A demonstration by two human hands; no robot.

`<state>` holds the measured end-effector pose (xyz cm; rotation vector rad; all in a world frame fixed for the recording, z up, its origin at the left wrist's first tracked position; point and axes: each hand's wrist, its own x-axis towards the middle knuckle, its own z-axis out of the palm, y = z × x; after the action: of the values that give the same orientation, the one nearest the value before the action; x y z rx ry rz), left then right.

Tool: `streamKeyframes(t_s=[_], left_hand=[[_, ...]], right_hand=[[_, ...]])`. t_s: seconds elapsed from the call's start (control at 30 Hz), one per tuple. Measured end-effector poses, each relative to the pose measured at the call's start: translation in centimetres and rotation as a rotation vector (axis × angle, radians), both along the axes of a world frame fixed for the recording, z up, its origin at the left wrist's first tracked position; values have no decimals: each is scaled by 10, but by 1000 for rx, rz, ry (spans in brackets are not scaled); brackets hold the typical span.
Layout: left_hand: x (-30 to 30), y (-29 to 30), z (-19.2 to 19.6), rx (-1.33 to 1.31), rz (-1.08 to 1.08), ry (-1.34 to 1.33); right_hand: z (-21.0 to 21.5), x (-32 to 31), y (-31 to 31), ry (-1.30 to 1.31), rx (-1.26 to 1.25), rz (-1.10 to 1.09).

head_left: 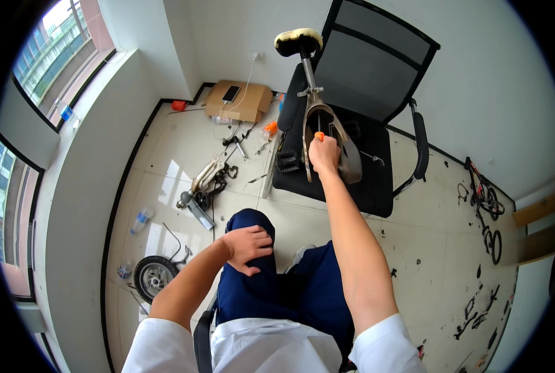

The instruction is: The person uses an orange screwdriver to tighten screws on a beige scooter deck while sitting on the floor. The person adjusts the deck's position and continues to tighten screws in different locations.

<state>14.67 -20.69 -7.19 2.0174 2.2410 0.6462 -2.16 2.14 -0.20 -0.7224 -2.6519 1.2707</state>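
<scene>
My right hand (324, 155) is closed around the orange handle of a screwdriver (319, 135), whose shaft points away into the hollow of a grey bike frame (352, 160). The frame stands on the black seat of an office chair (373, 186), with its seat post (309, 73) and a worn cream-and-black saddle (298, 41) rising at the far end. On the chair beside the frame lies a black ribbed part (288, 161). My left hand (250, 247) rests on my left knee, fingers spread, holding nothing.
A flat cardboard box (250, 99) carries a phone (231, 94) on a charging cable. Metal parts (206, 176), a small wheel (155, 278) and a plastic bottle (142, 221) lie on the floor at left. More black parts (476, 314) are scattered along the right wall.
</scene>
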Motion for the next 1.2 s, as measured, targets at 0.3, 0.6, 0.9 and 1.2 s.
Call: streamKeyframes(t_s=[0.3,0.6,0.9,1.2], left_hand=[[2,-12,1,-31,51,7],[0,6,9,-158,23,-25],[9,27,5,-160,116,-60],[33,11,-2,-176,447,-81]], right_hand=[[-75,179,44,202,-543,124],[-115,282,85,123,-604,-24],[-108,267,72,211,-282,84],[-116,271,76,192,-251,114]])
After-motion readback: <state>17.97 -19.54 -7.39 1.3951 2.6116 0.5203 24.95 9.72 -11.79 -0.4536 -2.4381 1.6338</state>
